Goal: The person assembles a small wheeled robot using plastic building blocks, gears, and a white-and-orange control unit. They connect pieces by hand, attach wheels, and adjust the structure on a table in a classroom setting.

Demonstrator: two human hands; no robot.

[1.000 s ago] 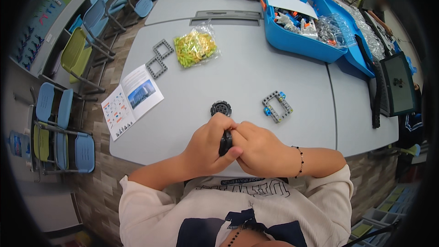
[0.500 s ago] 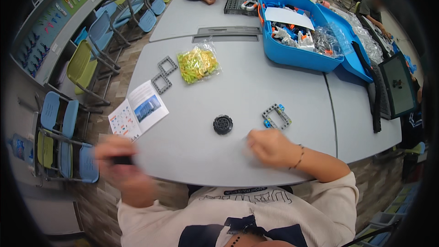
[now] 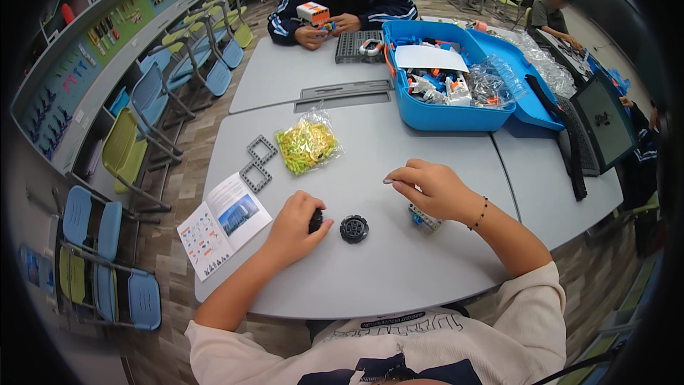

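My left hand (image 3: 291,228) is closed around a black wheel (image 3: 315,221), mostly covered by the fingers, just above the table. A second black wheel (image 3: 354,229) with a notched rim lies flat on the table, a little right of that hand. My right hand (image 3: 434,191) is raised over the table, thumb and forefinger pinching a small grey piece (image 3: 389,181) too small to name. Beneath the right hand, and partly hidden by it, lies a grey beam frame (image 3: 429,221) with blue connectors.
An open booklet (image 3: 226,222) lies at the left edge, with joined grey frames (image 3: 256,173) and a bag of yellow-green parts (image 3: 308,145) beyond. A blue bin (image 3: 452,117) of parts stands at the back right, near a laptop (image 3: 602,125). Across the table, a person holds an orange-and-white block build (image 3: 313,14).
My left hand has come in from the left edge to beside the wheel on the table. My right hand has lifted and now covers part of the grey frame. The view has shifted.
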